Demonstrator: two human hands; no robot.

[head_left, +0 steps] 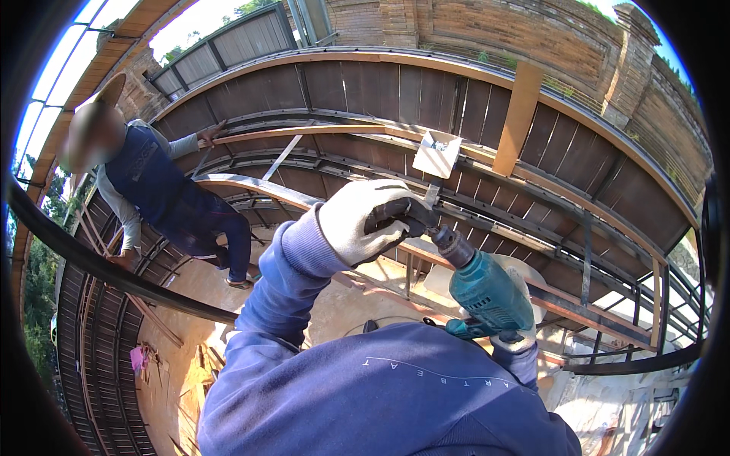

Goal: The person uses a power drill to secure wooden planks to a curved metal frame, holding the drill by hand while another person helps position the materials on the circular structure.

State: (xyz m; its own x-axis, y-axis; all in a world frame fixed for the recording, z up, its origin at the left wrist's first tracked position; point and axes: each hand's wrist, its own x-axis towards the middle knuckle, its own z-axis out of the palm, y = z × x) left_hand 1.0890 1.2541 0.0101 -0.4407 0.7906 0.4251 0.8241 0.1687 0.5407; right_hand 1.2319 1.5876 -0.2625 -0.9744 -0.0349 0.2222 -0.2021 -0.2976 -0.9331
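A teal power drill (pixel 490 295) with a dark chuck (pixel 452 246) is held in front of my chest, its nose pointing up and to the left. My right hand (pixel 520 340), in a pale glove and mostly hidden behind the drill, is wrapped round its handle. In a white glove with dark palm and fingers, my left hand (pixel 369 219) is closed right at the tip of the chuck. Whatever lies between those fingertips is hidden. Beyond my left hand, a white open carton (pixel 437 155) with small grey pieces in it rests on the curved metal frame.
A curved frame of metal rails (pixel 502 199) with dark panels (pixel 357 87) runs across the front. An upright brown board (pixel 519 118) leans there. At left a co-worker (pixel 163 178) in a hat touches the rails. A black curved bar (pixel 122 275) crosses the left side.
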